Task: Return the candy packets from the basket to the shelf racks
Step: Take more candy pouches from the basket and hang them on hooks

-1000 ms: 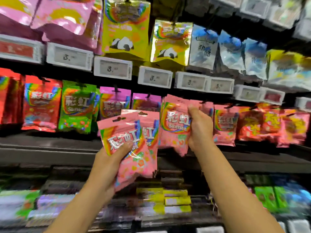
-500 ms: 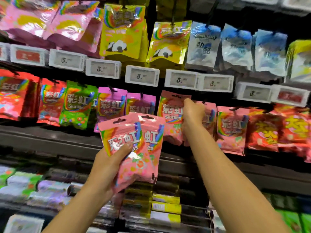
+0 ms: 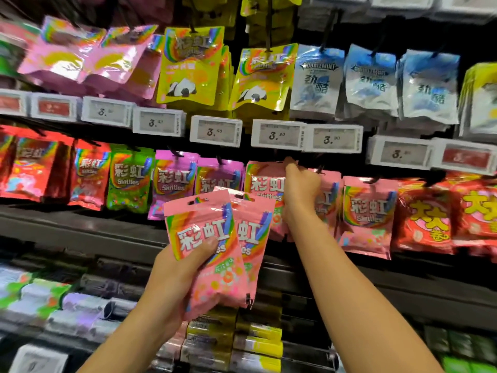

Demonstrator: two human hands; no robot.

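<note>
Nearest: left hand grips two glossy pink foil candy packets with rainbow print, fanned one behind the other, thumb across the front packet's face, fingers behind. These are held low, in front of the shelf edge, well clear of any peg.

Beyond: right hand is raised to the top edge of a third pink foil packet, fingers curled and pinching its header just beneath the white price tags. The peg itself is hidden behind the hand; cannot tell whether the hanging hole is on it.

Step, judged: hanging one packet on the pink row of the middle rack. Next move probably calls for seating the hole fully, letting go, then taking the front packet from the left hand. Risk: header misses the peg and the packet drops.

Count: two packets in the left hand, one under the right. The matching pink packets hang just right. Basket not in view.
</note>
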